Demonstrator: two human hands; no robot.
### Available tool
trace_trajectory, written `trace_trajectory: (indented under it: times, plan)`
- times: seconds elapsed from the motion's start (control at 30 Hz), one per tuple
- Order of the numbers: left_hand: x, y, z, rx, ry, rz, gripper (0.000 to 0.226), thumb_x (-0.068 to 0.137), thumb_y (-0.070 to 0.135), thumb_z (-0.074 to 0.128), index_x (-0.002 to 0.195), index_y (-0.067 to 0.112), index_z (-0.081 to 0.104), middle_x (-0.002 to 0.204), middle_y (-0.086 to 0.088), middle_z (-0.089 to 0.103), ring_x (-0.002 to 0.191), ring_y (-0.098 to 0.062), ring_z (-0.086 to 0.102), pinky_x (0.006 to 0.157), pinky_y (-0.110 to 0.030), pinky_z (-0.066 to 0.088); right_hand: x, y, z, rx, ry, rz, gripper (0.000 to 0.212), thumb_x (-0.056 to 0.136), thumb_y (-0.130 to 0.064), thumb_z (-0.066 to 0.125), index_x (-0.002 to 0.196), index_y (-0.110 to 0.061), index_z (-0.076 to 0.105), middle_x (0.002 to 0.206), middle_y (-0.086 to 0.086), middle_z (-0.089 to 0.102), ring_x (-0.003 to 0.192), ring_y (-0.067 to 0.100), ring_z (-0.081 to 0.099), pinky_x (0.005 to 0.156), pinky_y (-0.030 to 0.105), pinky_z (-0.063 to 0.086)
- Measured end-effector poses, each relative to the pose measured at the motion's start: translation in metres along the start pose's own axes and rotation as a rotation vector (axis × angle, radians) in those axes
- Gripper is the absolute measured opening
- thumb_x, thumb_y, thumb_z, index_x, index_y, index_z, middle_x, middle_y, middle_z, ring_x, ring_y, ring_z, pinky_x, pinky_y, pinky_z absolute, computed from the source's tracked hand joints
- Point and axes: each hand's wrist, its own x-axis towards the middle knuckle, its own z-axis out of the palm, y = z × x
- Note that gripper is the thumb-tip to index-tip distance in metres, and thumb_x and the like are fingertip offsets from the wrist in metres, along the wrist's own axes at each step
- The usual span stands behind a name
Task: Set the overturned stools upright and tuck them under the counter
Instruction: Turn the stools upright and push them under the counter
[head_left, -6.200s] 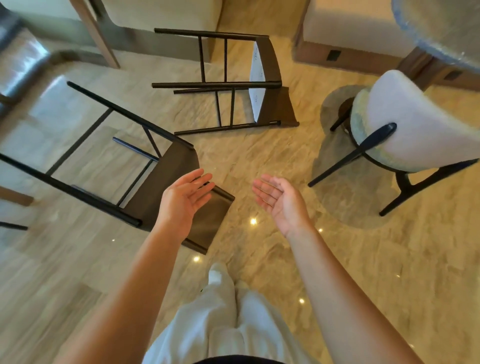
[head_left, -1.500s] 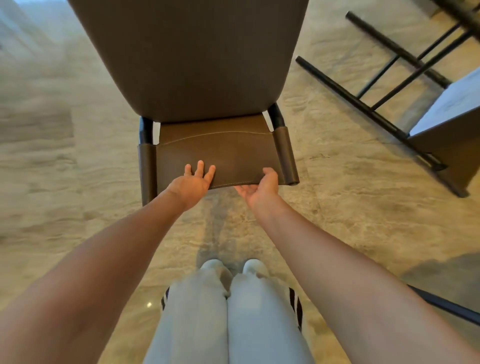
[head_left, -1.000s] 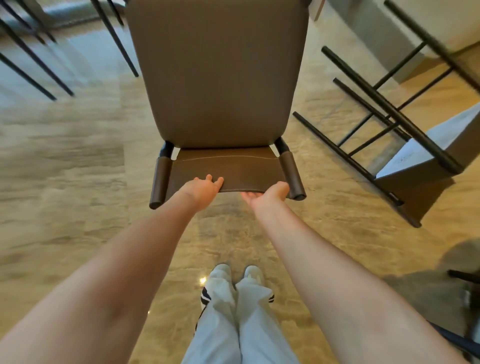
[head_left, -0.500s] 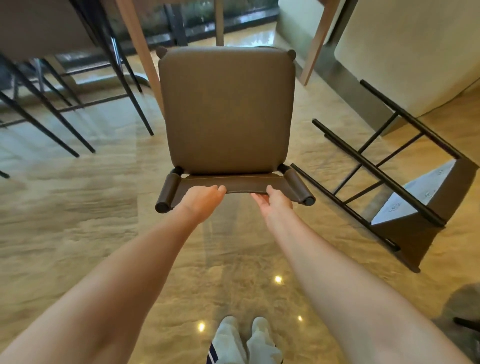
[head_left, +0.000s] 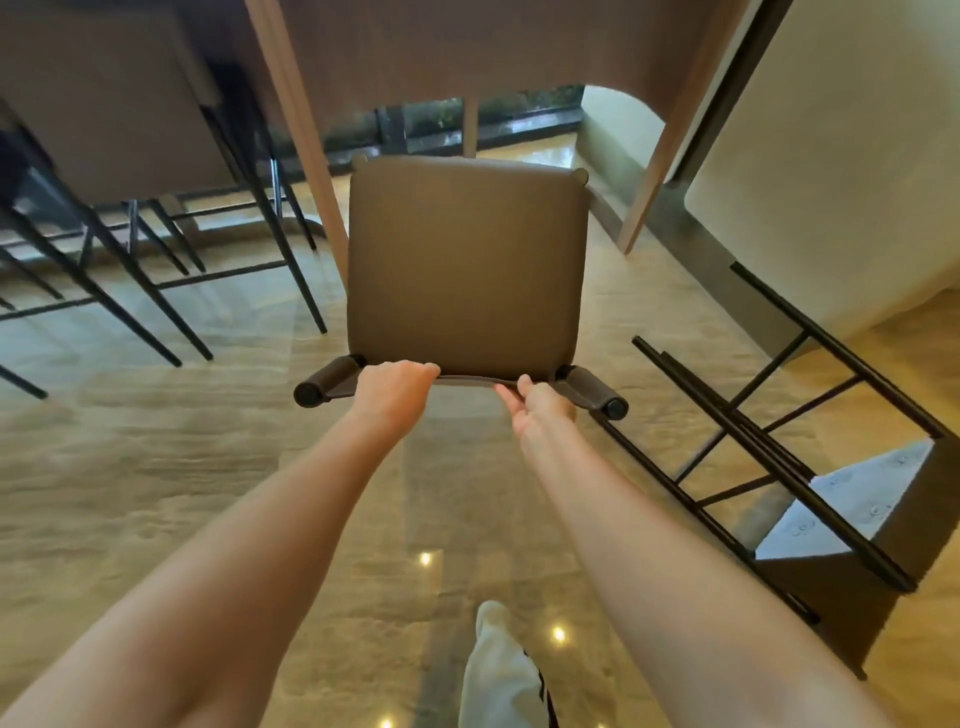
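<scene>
A brown leather stool stands upright in front of me, its seat facing up, between two slanted wooden legs of the counter. My left hand grips the top edge of its low backrest from above. My right hand holds the same edge a little to the right, thumb on top. A second stool lies overturned on the floor at the right, black legs pointing up and left, the pale underside of its seat showing.
More stools with thin black legs stand under the counter at the left. A cream rounded wall or column rises at the right. The marble floor is glossy. My trouser leg shows at the bottom.
The stool has come fully upright and slid forward toward the counter, now sitting between its wooden legs. Both hands stayed on the backrest edge. I stepped forward behind it.
</scene>
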Motion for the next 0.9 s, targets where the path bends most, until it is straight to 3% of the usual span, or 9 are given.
trace_trajectory:
  times: [0.13, 0.23, 0.37, 0.5, 0.63, 0.77, 0.9]
  plan:
    - [0.028, -0.005, -0.019, -0.002, 0.023, -0.064, 0.045, 0.092, -0.001, 0.041, 0.126, 0.025, 0.056, 0.110, -0.003, 0.068, 0.099, -0.028, 0.065, 0.068, -0.033, 0.044, 0.004, -0.020, 0.031, -0.025, 0.034, -0.007, 0.048, 0.088, 0.021, 0.048, 0.132, 0.002, 0.046, 0.130, 0.021, 0.051, 0.079, 0.026, 0.057, 0.092, 0.049, 0.053]
    - [0.044, -0.007, -0.030, -0.004, 0.029, -0.112, 0.044, 0.090, -0.003, 0.042, 0.121, 0.024, 0.058, 0.105, -0.003, 0.068, 0.097, -0.028, 0.065, 0.065, -0.032, 0.042, 0.006, -0.035, 0.050, -0.042, 0.029, -0.008, 0.051, 0.088, 0.022, 0.043, 0.135, 0.002, 0.043, 0.131, 0.020, 0.049, 0.085, 0.026, 0.054, 0.091, 0.050, 0.053]
    - [0.068, -0.011, -0.044, -0.026, 0.049, -0.161, 0.043, 0.088, -0.003, 0.047, 0.118, 0.026, 0.061, 0.104, -0.001, 0.067, 0.097, -0.027, 0.065, 0.064, -0.030, 0.039, 0.010, -0.052, 0.073, -0.068, 0.021, -0.014, 0.053, 0.090, 0.021, 0.038, 0.139, 0.001, 0.037, 0.134, 0.020, 0.047, 0.067, 0.020, 0.052, 0.092, 0.049, 0.053]
    - [0.096, -0.019, -0.057, -0.040, 0.077, -0.163, 0.043, 0.089, -0.002, 0.053, 0.121, 0.027, 0.059, 0.103, 0.000, 0.067, 0.095, -0.024, 0.066, 0.066, -0.030, 0.044, 0.015, -0.069, 0.097, -0.124, -0.015, -0.029, 0.051, 0.090, 0.020, 0.043, 0.138, 0.002, 0.040, 0.138, 0.020, 0.047, 0.079, 0.025, 0.059, 0.087, 0.044, 0.056]
    - [0.127, -0.027, -0.073, -0.017, 0.145, -0.162, 0.044, 0.090, -0.003, 0.048, 0.122, 0.026, 0.058, 0.104, -0.003, 0.067, 0.096, -0.027, 0.065, 0.068, -0.031, 0.040, 0.020, -0.088, 0.126, -0.185, -0.073, -0.049, 0.042, 0.092, 0.016, 0.045, 0.133, 0.007, 0.045, 0.139, 0.019, 0.048, 0.103, 0.035, 0.066, 0.087, 0.039, 0.057]
    - [0.157, -0.035, -0.090, 0.013, 0.185, -0.145, 0.042, 0.088, -0.005, 0.045, 0.117, 0.023, 0.057, 0.098, -0.003, 0.067, 0.093, -0.028, 0.066, 0.065, -0.031, 0.038, 0.032, -0.106, 0.161, -0.208, -0.099, -0.075, 0.035, 0.092, 0.014, 0.049, 0.125, 0.005, 0.052, 0.136, 0.018, 0.050, 0.098, 0.030, 0.064, 0.088, 0.040, 0.056]
    - [0.193, -0.049, -0.102, 0.026, 0.224, -0.117, 0.038, 0.089, -0.003, 0.044, 0.113, 0.023, 0.058, 0.094, 0.000, 0.067, 0.089, -0.026, 0.067, 0.063, -0.029, 0.037, 0.047, -0.123, 0.197, -0.183, -0.105, -0.093, 0.041, 0.091, 0.016, 0.048, 0.130, 0.003, 0.048, 0.136, 0.019, 0.049, 0.105, 0.036, 0.063, 0.088, 0.041, 0.057]
